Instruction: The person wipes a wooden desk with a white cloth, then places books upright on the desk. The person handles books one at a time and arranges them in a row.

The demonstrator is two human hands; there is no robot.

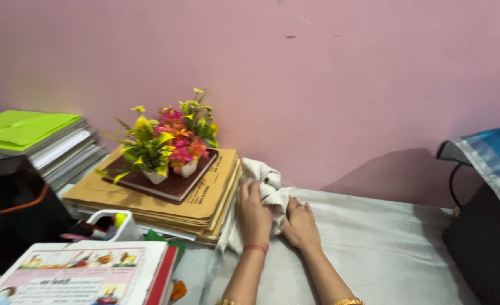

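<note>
My left hand (253,213) rests on a crumpled white cloth (264,183) and grips it, with a red thread around the wrist. Beside it my right hand (301,226) presses on the same cloth, fingers bent over its right fold. The cloth lies on a grey-white table cover (385,248), right against a stack of brown folders (205,200). On that stack sits a dark brown book (179,186) with two small white pots of artificial flowers (168,141).
A pile of files with a green folder (21,129) on top stands at the far left, next to a black bag (10,209). A white pen holder (117,223) and a printed calendar pad (86,277) lie at the front left. A chair with a blue checked cloth (495,169) is at the right.
</note>
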